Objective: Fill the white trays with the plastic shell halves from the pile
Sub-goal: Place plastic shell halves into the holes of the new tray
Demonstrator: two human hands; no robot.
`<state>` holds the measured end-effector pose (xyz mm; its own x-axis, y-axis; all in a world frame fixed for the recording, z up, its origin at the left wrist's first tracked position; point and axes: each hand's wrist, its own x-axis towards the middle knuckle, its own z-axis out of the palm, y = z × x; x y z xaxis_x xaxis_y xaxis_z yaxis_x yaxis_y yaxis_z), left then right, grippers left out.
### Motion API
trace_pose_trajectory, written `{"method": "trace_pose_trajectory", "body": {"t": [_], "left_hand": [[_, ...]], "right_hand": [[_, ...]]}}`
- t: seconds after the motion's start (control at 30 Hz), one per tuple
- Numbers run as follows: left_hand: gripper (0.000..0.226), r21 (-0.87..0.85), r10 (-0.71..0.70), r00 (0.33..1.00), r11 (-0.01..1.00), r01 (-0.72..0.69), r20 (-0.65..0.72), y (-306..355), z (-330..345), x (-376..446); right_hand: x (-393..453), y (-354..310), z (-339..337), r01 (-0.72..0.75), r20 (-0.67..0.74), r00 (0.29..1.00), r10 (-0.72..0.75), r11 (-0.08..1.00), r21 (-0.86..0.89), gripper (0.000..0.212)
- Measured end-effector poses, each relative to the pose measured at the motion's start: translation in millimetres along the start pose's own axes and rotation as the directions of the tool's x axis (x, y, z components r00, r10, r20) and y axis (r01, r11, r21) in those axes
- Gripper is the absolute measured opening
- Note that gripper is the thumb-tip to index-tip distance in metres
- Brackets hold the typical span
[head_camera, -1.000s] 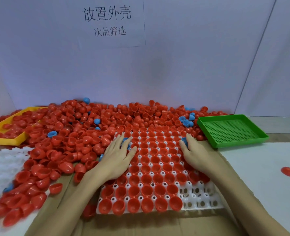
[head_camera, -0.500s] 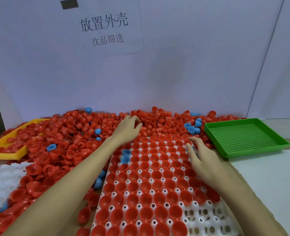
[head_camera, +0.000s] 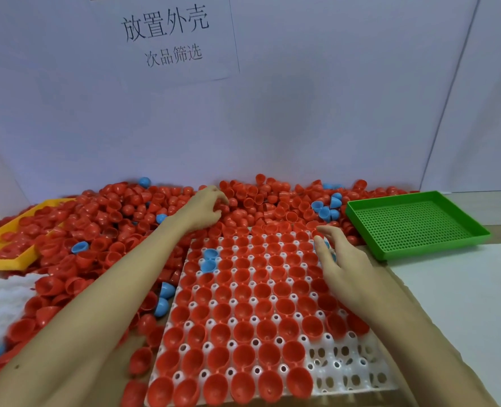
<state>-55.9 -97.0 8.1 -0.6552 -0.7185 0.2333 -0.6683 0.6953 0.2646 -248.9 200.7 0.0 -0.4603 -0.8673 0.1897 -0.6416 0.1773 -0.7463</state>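
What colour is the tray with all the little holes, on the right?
Green. The tray beside the red shell pile shows clearly in the head view.

A green perforated tray [head_camera: 413, 223] sits right, a yellow tray [head_camera: 7, 254] left.

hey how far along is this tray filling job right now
Mostly done: the white tray holds red shell halves in nearly every cell, plus two blue ones. In hand: the left hand reaches into the pile behind the tray, fingers curled among shells; the right hand is over the tray's far right. Left: the bare cells at the near right corner.
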Motion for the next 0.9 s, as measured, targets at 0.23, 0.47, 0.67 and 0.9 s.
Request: {"method": "trace_pose_trajectory", "body": {"t": [0.23, 0.47, 0.67, 0.9], "left_hand": [[0.028, -0.632, -0.195, 0.93, 0.773, -0.05, -0.311, 54.0, -12.4, -73.4], [0.028, -0.912, -0.099, 0.991, 0.407, -0.038, -0.085, 124.0, 1.3, -165.4], [0.027, -0.906, -0.05, 0.996, 0.421, -0.045, -0.072, 128.8, -5.7, -182.0], [0.034, -0.802, 0.001, 0.99, 0.586, -0.117, -0.144, 120.1, -2.3, -189.1]], "right_hand": [[-1.0, -2.5, -1.1, 0.062, -0.025, 0.998, -0.061, 0.996, 0.064, 0.041], [-9.4, -9.7, -5.5, 0.057, 0.252, 0.934, -0.254, 0.801, 0.596, 0.042], [-18.5, -12.7, -2.9, 0.101, 0.288, 0.893, -0.344, 0.78, 0.617, 0.03], [-21.6, -12.2, 0.2, 0.146, 0.26, 0.911, -0.32, 0.84, 0.522, 0.035]]}}
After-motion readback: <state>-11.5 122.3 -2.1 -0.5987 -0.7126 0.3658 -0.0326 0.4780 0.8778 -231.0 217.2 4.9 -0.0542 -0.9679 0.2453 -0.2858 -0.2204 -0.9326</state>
